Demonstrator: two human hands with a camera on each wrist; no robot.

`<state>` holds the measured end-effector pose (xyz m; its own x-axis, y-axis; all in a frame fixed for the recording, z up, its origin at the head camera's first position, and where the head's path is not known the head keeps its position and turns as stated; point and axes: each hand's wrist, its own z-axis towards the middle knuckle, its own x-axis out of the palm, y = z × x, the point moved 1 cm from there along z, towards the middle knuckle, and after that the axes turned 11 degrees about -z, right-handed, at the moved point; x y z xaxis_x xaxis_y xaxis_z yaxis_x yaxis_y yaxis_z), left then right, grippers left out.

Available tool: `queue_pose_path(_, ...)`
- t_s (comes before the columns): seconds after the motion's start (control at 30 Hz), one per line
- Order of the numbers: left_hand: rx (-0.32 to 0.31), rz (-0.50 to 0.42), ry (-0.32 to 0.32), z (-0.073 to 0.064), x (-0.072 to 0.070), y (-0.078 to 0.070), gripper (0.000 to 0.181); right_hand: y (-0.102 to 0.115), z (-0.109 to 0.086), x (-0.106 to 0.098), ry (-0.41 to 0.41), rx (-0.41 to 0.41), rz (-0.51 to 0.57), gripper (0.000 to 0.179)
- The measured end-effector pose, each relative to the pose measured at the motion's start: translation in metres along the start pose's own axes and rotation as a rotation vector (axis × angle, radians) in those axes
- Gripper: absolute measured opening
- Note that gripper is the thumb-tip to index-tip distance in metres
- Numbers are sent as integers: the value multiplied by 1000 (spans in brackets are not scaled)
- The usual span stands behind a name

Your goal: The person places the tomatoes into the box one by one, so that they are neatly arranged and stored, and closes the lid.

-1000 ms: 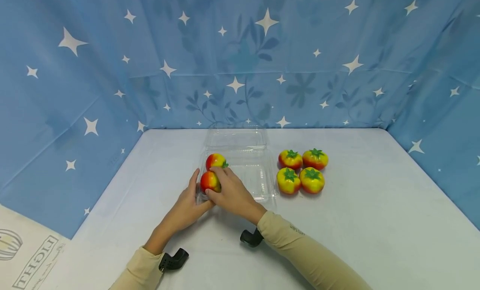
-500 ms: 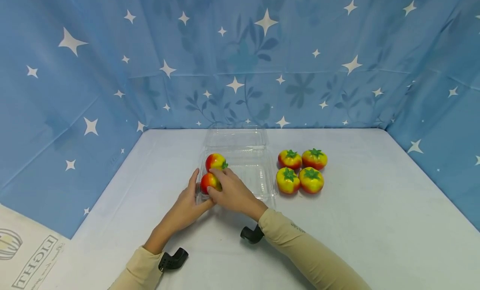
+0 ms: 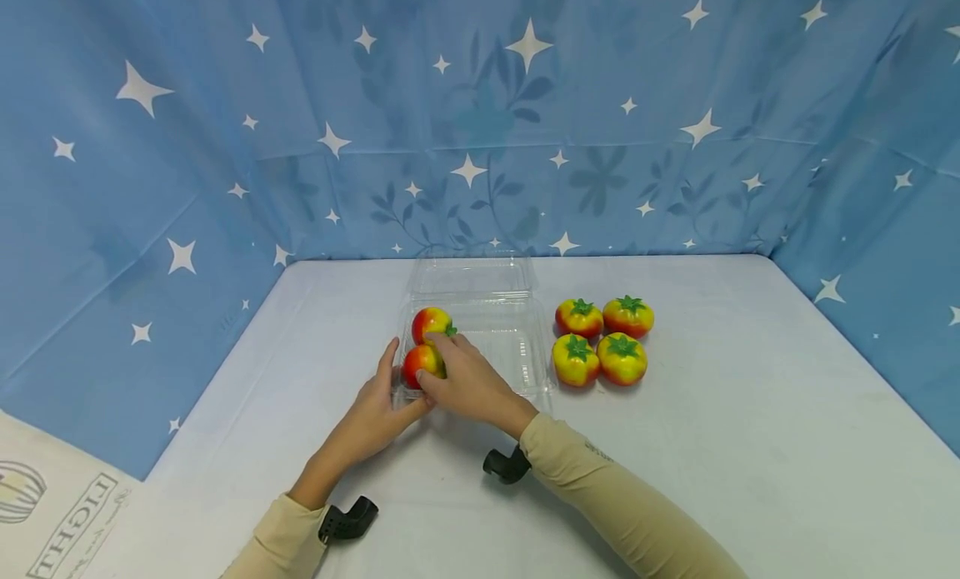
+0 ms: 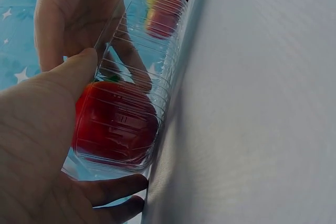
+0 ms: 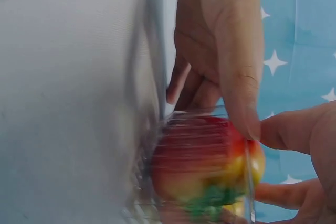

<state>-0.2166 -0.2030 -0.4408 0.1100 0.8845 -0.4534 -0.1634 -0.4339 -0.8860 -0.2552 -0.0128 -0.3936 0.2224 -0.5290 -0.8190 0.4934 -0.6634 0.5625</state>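
Observation:
A clear plastic clamshell container [image 3: 528, 354] lies on the table with its lid [image 3: 472, 275] folded back. Two red-and-yellow tomatoes stand along its left side: a rear tomato [image 3: 430, 323] and a front tomato [image 3: 422, 366]. My right hand [image 3: 468, 379] reaches into the container and holds the front tomato between thumb and fingers. With thumb and fingers spread around the front left corner, my left hand [image 3: 375, 416] grips the container. In the left wrist view, the left thumb sits at the rim, and the front tomato [image 4: 118, 121] shows red through the ribbed wall.
Several more tomatoes [image 3: 577, 360] with green leafy tops stand grouped right of the container. White cloth covers the table [image 3: 712, 446]. A blue star-patterned curtain [image 3: 480, 104] hangs behind and at the sides. Black wrist mounts [image 3: 348, 519] sit below the forearms.
The front tomato has shifted very slightly right and forward with the right hand's fingers. The left hand stays at the container's corner; the other tomatoes stand as before.

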Motion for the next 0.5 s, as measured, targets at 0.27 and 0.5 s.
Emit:
queue_pose_path(0.27,-64,-8,3,0,1,-1,114,-8,1,-22,-30,15,36,62)
queue_pose_path(0.5,-88,1,2,-1,1,-3,114,-21,1,-53,-90,-8,72,63)
